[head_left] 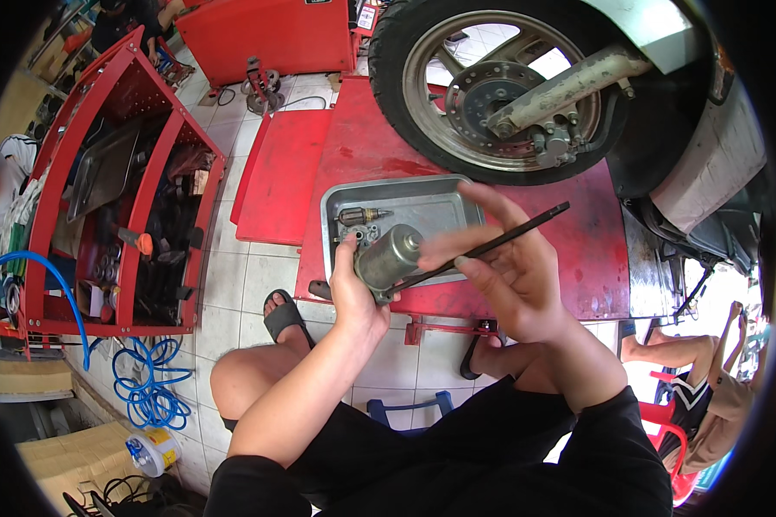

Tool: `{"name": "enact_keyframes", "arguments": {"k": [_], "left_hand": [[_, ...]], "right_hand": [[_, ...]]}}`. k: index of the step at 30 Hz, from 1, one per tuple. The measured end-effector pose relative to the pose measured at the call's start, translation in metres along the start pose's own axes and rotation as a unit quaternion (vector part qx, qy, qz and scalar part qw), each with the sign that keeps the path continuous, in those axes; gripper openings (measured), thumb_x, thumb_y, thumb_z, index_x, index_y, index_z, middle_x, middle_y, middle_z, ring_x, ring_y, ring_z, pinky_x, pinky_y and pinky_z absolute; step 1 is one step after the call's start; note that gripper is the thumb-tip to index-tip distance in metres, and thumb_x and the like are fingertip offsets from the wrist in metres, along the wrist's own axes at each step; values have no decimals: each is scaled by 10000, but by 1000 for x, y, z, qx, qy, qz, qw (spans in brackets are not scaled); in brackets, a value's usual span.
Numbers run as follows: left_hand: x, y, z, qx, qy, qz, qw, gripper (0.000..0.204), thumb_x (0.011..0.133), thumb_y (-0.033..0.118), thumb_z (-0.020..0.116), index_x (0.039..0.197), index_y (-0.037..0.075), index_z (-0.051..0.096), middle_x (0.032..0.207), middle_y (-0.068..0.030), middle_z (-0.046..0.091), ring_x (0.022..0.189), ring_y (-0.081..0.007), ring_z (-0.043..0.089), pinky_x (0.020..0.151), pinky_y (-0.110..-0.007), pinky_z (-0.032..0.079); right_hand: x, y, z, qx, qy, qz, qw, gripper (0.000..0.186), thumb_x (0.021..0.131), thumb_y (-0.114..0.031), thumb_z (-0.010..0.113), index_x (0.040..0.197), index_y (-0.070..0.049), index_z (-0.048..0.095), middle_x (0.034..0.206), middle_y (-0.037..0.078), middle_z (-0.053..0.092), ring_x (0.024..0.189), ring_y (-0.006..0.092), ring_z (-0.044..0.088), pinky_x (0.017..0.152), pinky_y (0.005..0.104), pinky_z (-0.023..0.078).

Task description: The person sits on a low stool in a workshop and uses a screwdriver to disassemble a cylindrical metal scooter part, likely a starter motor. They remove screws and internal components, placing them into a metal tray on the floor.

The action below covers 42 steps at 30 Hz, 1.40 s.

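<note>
A dull metal cylinder that looks like a starter motor (390, 258) is gripped in my left hand (359, 291), the fingers wrapped round its lower end. My right hand (517, 284) holds a thin black rod (510, 235) between thumb and fingers, its other fingers spread and partly blurred. One end of the rod points up to the right; the other passes close below the motor. Under my hands sits a shallow metal tray (405, 188). In it lie a small shafted part (362, 215) and a grey metal piece (366, 233), partly hidden by my left hand.
A motorcycle front wheel (388, 95) stands on the red lift platform (345, 155) just beyond the tray. To the left is a red tool shelf (168, 138) with a coiled blue hose (151, 383) near it. Another person (707, 370) sits at the right.
</note>
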<state>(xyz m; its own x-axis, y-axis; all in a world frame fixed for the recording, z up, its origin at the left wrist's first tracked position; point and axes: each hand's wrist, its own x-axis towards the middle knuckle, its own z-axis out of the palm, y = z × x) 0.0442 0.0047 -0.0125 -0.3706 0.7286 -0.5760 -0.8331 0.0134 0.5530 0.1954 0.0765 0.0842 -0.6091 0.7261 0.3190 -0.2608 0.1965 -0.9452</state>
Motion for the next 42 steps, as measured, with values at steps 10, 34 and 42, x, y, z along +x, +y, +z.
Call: {"name": "enact_keyframes", "arguments": {"k": [10,34,42], "left_hand": [[1,-1,0,10,7,7,1000,500,994,498,372,1058,76,632,823,-68,693,623,-157,623,422,-282,416],[-2,0,-4,-49,4,78,996,379,994,379,529,1065,13,591,951,-112,686,735,-215,700,504,-345,551],[-6,8,-1,-24,23,87,996,394,993,432,467,1051,67,604,943,-77,690,756,-192,685,499,-322,505]], "right_hand": [[1,-3,8,-17,9,-6,1000,205,849,71,706,1052,55,684,914,114,761,858,198,754,802,285,581],[-6,10,-18,-135,-150,-26,979,128,874,195,576,969,111,592,974,252,710,990,317,717,883,402,600],[-12,11,-7,-113,-107,-20,988,72,904,142,589,965,104,598,974,257,710,984,324,718,856,400,602]]}}
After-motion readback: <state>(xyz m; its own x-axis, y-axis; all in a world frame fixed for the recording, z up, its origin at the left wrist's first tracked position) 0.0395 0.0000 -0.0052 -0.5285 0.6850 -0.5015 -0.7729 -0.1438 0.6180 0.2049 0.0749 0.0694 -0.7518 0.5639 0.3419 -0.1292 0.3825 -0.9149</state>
